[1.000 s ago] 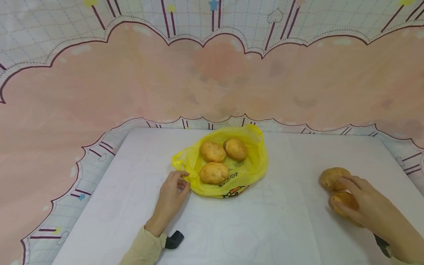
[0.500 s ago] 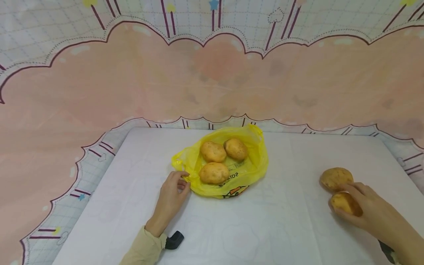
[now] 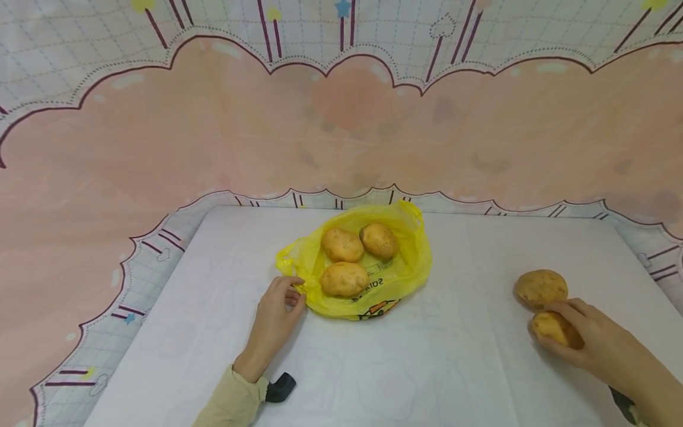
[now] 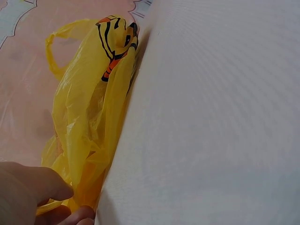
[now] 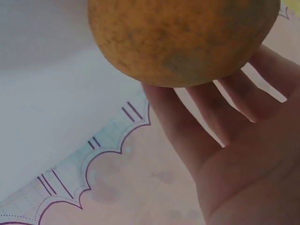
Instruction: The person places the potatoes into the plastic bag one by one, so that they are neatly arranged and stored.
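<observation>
A yellow plastic bag [image 3: 408, 261] lies spread on the white table, with three potatoes [image 3: 344, 279] inside its open mouth. At its near left edge, my left hand [image 3: 274, 314] pinches the thin plastic; the left wrist view shows thumb and fingers around the gathered bag [image 4: 89, 131]. Far to the right, my right hand [image 3: 597, 335] grips a potato [image 3: 552, 328] between thumb and fingers. The right wrist view shows that potato [image 5: 183, 42] large, with the fingers along its far side. Just beyond it lies another potato [image 3: 540, 287].
The white tabletop [image 3: 427, 367] stretches between the bag and the right-hand potatoes. Behind the table hangs a pink patterned cloth [image 3: 341, 136], which also drops down along the left side.
My right hand has drawn slightly back from the farther potato and closed its fingers around the nearer one. The left hand and the bag stay where they were.
</observation>
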Demonstrator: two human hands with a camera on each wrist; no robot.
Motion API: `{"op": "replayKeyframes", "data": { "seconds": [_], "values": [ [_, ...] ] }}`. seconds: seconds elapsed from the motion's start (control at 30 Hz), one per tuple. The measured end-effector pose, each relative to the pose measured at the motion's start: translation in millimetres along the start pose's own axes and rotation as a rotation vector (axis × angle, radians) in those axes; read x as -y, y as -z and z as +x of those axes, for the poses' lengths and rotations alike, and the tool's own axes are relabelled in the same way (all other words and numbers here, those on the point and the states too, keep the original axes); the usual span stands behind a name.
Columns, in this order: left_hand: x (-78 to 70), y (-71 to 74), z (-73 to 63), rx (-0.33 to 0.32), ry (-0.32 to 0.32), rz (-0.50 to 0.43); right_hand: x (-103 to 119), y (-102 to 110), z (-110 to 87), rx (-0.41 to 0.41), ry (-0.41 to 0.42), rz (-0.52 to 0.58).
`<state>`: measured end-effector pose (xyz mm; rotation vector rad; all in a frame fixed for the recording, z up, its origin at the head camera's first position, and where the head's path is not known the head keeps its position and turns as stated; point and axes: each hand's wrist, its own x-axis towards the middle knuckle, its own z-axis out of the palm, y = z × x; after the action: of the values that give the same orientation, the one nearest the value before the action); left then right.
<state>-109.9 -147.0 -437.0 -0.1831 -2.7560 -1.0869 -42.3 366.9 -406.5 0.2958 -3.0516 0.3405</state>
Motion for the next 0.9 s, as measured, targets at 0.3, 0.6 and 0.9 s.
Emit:
{"op": "replayKeyframes", "data": {
  "seconds": [0.3, 0.6, 0.9],
  "values": [
    [-0.6, -0.8, -0.8, 0.000, -0.003, -0.003, -3.0, 3.3, 0.0, 0.040, 0.018, 0.015],
    [0.2, 0.4, -0.8, -0.006, -0.009, 0.000, 2.2, 6.4, 0.0, -0.028, 0.081, 0.018],
    [1.4, 0.5, -1.0, 0.000, -0.011, -0.004, 17.1, 15.5, 3.4, -0.017, 0.075, 0.010]
  ]
}}
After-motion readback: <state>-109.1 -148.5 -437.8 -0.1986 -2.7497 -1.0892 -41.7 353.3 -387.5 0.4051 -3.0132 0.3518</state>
